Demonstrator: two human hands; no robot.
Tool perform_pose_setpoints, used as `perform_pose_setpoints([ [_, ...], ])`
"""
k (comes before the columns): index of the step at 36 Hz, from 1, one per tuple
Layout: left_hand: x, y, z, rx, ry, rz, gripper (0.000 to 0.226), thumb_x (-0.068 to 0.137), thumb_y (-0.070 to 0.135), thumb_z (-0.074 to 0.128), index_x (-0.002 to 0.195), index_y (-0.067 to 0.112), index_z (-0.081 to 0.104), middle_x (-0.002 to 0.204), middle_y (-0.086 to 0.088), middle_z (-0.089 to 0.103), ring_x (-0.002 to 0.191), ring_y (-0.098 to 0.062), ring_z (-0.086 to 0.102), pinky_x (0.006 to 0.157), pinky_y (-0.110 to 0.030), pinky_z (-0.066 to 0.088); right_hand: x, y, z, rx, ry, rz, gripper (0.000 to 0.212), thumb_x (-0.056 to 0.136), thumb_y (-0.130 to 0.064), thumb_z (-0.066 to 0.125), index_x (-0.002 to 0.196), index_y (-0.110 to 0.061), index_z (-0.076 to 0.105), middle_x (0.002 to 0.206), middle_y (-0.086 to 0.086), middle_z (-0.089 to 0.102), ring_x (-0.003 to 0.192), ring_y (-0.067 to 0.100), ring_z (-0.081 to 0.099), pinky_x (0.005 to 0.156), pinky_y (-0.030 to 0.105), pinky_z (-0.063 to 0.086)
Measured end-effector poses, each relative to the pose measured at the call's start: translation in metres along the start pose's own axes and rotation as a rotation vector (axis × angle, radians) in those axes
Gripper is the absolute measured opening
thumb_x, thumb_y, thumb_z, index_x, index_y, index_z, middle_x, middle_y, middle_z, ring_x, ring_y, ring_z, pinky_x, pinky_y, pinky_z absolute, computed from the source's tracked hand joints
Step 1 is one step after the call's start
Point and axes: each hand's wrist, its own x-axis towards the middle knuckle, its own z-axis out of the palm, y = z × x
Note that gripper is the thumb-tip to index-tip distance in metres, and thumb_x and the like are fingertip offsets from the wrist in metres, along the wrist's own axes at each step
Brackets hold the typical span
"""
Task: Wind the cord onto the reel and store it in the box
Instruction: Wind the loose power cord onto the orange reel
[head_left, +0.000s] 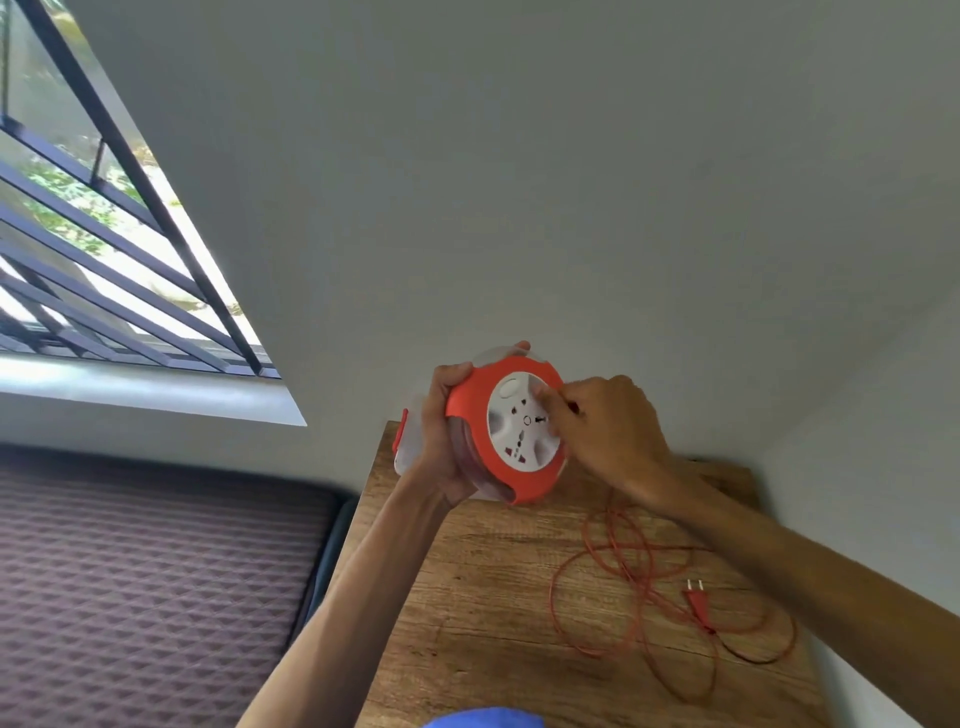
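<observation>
I hold a round orange cord reel (470, 415) with a white socket face above the far end of a wooden table (483, 597). My left hand (441, 441) grips the reel's left side from behind. My right hand (608, 431) has its fingertips on the white face, pinched at the winding knob. The orange cord (623, 561) trails from the reel and lies in loose loops on the table's right half, ending in a two-pin plug (696, 597). A clear plastic box with a red latch (402, 431) stands behind my left hand, mostly hidden.
A grey wall rises right behind the table. A dark patterned mattress (145, 582) lies to the left of the table, below a barred window (78, 208). Something blue (485, 717) shows at the bottom edge.
</observation>
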Motion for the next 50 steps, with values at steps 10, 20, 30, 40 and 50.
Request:
perform_pose_setpoints([
  [10, 0.001, 0.003, -0.016, -0.046, -0.140, -0.121, 0.096, 0.091, 0.060, 0.068, 0.171, 0.013, 0.043, 0.150, -0.022, 0.057, 0.128, -0.040, 0.061, 0.102, -0.052, 0.055, 0.005, 0.028, -0.014, -0.271, -0.176, -0.732, 0.051, 0.099, -0.055, 0.060, 0.147, -0.042, 0.049, 0.142, 0.003, 0.055, 0.074, 0.015, 0.066, 0.060, 0.015, 0.037],
  [20, 0.001, -0.002, -0.012, -0.011, -0.076, -0.071, 0.099, 0.086, 0.060, 0.071, 0.168, 0.009, 0.046, 0.147, -0.023, 0.063, 0.127, -0.039, 0.065, 0.104, -0.052, 0.055, -0.013, -0.002, 0.001, -0.176, 0.147, -0.479, 0.062, 0.093, -0.071, 0.058, 0.118, -0.015, 0.070, 0.067, -0.002, 0.073, 0.044, 0.019, 0.063, 0.048, 0.022, 0.038],
  [30, -0.001, 0.007, -0.018, -0.010, -0.122, -0.033, 0.095, 0.094, 0.060, 0.059, 0.171, 0.009, 0.039, 0.166, -0.032, 0.045, 0.141, -0.048, 0.048, 0.117, -0.058, 0.040, -0.011, -0.014, -0.009, 0.205, 0.009, 0.020, 0.043, 0.106, -0.050, 0.061, 0.081, -0.018, 0.077, 0.056, -0.007, 0.069, 0.048, 0.010, 0.064, 0.054, 0.030, 0.052],
  [40, -0.005, 0.010, -0.016, -0.032, -0.210, -0.086, 0.094, 0.097, 0.057, 0.060, 0.174, 0.009, 0.032, 0.143, -0.022, 0.062, 0.125, -0.038, 0.064, 0.102, -0.052, 0.054, -0.015, -0.017, -0.023, -0.288, -0.100, -0.681, 0.053, 0.096, -0.048, 0.065, 0.147, -0.035, 0.057, 0.139, 0.010, 0.054, 0.083, 0.023, 0.069, 0.051, 0.027, 0.055],
  [50, -0.002, 0.005, -0.011, 0.093, -0.160, -0.087, 0.090, 0.095, 0.056, 0.065, 0.167, 0.006, 0.046, 0.163, -0.039, 0.045, 0.138, -0.043, 0.055, 0.114, -0.053, 0.045, 0.001, -0.009, -0.041, -0.529, -0.028, -1.078, 0.041, 0.101, -0.042, 0.068, 0.128, -0.013, 0.075, 0.098, 0.009, 0.078, 0.067, 0.024, 0.074, 0.053, 0.029, 0.053],
])
